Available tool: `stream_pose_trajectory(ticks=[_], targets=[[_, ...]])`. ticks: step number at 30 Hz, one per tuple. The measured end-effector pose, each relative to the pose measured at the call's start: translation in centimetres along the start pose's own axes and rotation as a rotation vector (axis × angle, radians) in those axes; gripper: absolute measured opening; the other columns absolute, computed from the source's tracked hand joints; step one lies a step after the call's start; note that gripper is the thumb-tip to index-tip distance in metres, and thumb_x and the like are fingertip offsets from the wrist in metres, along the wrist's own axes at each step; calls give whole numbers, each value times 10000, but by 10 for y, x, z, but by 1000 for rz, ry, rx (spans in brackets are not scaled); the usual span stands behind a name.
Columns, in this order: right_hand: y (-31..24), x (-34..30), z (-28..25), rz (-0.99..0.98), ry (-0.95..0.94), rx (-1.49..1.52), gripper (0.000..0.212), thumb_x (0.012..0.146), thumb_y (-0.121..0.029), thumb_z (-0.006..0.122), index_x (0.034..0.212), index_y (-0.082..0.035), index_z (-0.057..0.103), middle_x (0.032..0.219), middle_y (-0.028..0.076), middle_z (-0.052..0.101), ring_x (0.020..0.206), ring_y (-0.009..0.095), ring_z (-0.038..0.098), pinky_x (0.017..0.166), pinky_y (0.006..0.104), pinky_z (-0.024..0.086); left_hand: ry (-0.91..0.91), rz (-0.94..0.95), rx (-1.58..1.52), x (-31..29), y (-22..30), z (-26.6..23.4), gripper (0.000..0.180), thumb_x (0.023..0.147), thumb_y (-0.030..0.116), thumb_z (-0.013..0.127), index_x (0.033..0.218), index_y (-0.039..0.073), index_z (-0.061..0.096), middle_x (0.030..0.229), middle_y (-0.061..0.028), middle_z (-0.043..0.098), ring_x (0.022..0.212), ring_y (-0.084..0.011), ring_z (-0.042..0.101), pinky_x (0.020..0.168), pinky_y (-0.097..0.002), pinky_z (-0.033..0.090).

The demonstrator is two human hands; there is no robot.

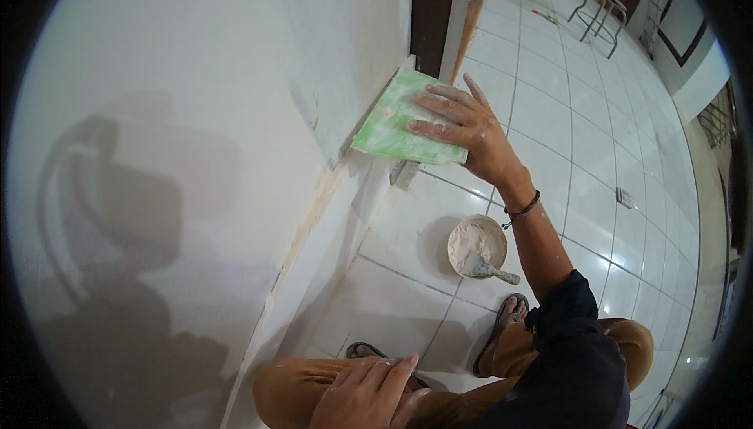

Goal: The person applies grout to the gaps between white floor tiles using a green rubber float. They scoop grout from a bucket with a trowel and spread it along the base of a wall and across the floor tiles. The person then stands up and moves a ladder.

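My right hand (463, 127) is spread over a green flat putty spreader (404, 135) smeared with white, its long edge against the wall (259, 52) beside the dark door frame. The fingers lie on the spreader's face; any thumb grip behind it is hidden. White residue dusts the knuckles. My left hand (369, 394) rests on my bent left knee, fingers stretched out and holding nothing. On the floor below my right forearm is a round tub (452, 260) of off-white putty. A small putty knife (492, 272) leans in it, handle over the rim.
A narrow ledge (302, 229) with a rough, patched edge runs along the wall's base. The dark door frame (433, 17) rises ahead. White floor tiles (580, 186) stretch right, with a small box-like object (623, 198) on them. A metal-legged stool (604, 17) and a ladder (652, 13) stand far off.
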State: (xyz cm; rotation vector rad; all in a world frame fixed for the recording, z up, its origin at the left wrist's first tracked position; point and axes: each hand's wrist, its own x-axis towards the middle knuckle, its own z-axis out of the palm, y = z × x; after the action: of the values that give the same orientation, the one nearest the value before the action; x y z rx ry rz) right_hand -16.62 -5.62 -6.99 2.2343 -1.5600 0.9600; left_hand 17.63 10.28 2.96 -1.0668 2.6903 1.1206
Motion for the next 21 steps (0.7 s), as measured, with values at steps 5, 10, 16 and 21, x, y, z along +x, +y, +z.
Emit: stream_pose_trajectory(ticks=[5, 10, 16, 21], targets=[[18, 2, 4, -10, 23, -21, 562, 766, -156, 830, 1230, -454, 721, 1416, -90, 649, 1358, 218, 557, 1258, 566, 319, 211, 97, -16, -4, -5, 13, 407, 941, 201, 694, 1262, -31, 604, 1097, -222, 683, 1024, -407, 655, 914, -481, 522], [28, 7, 1, -10, 41, 26, 618, 757, -56, 824, 1254, -411, 727, 1399, -61, 667, 1337, 219, 569, 1181, 473, 422, 213, 89, -23, -2, -1, 12, 406, 936, 190, 695, 1261, -38, 605, 1112, -223, 686, 1033, -404, 658, 924, -478, 524], [31, 7, 1, 17, -2, 72, 652, 741, -18, 830, 1264, -394, 731, 1383, -34, 680, 1317, 225, 576, 1096, 410, 464, 197, 76, -23, 2, 0, 12, 402, 936, 187, 696, 1261, -31, 607, 1122, -218, 688, 1037, -399, 659, 929, -476, 526], [8, 9, -6, -47, -21, 107, 646, 742, -33, 839, 1267, -395, 731, 1359, -19, 693, 1277, 228, 604, 1066, 407, 474, 211, 72, -21, 1, 0, 15, 397, 936, 184, 696, 1259, -28, 605, 1114, -216, 687, 1037, -396, 658, 931, -479, 523]])
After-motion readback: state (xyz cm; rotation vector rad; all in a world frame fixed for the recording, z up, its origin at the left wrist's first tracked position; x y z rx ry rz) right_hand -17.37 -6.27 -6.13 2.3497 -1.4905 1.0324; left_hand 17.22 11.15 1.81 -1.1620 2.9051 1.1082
